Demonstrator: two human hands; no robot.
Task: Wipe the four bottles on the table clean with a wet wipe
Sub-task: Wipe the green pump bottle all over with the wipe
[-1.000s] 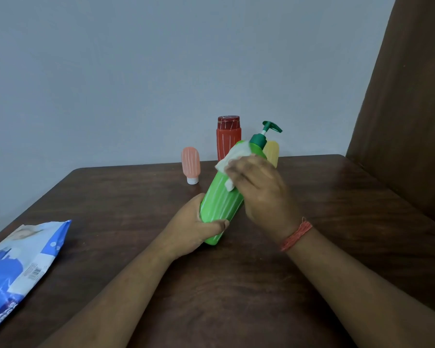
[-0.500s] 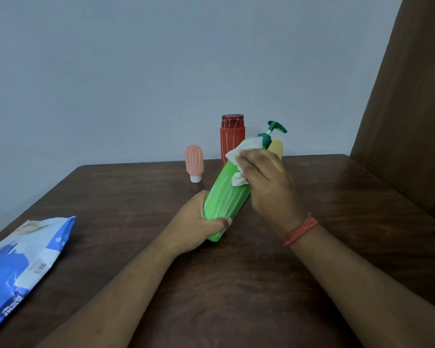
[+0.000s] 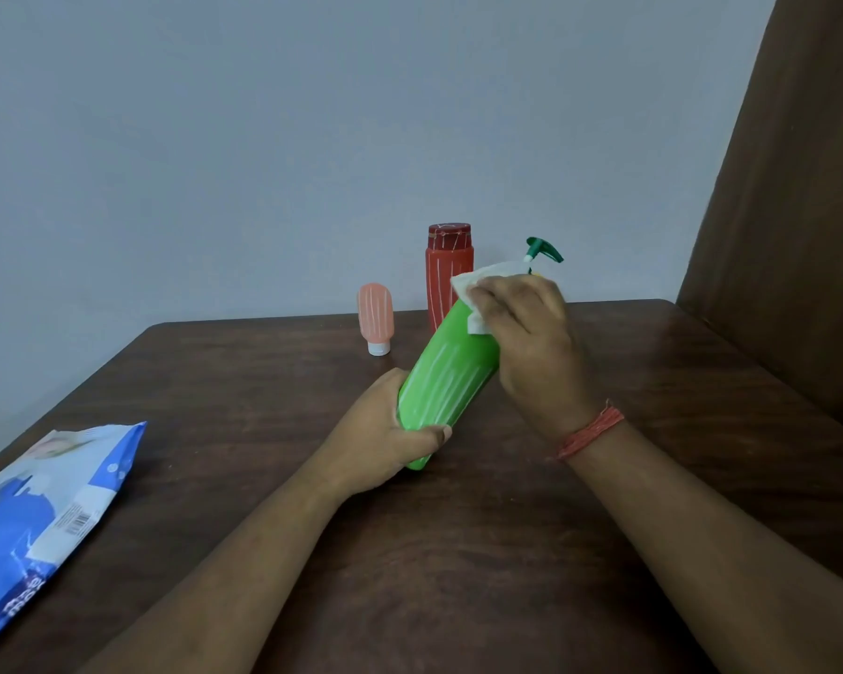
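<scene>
My left hand [image 3: 383, 437] grips the base of a green pump bottle [image 3: 446, 377], which is tilted up and to the right above the table. Around the bottle's shoulder my right hand [image 3: 526, 328] holds a white wet wipe [image 3: 475, 284], just below the dark green pump head [image 3: 543, 249]. White streaks run along the green body. Behind it stands a red bottle [image 3: 446, 265], upright near the wall. A small pink bottle [image 3: 376, 316] stands on its white cap to the left. The yellow bottle is almost wholly hidden behind my right hand.
A blue and white wipes pack [image 3: 40, 518] lies at the table's left front edge. The dark wooden table [image 3: 458, 552] ends at the grey wall. A brown panel [image 3: 799, 211] rises at the right.
My right hand has slid the wipe up the green bottle, from mid-body to the shoulder below the pump. My left hand has kept its grip on the base.
</scene>
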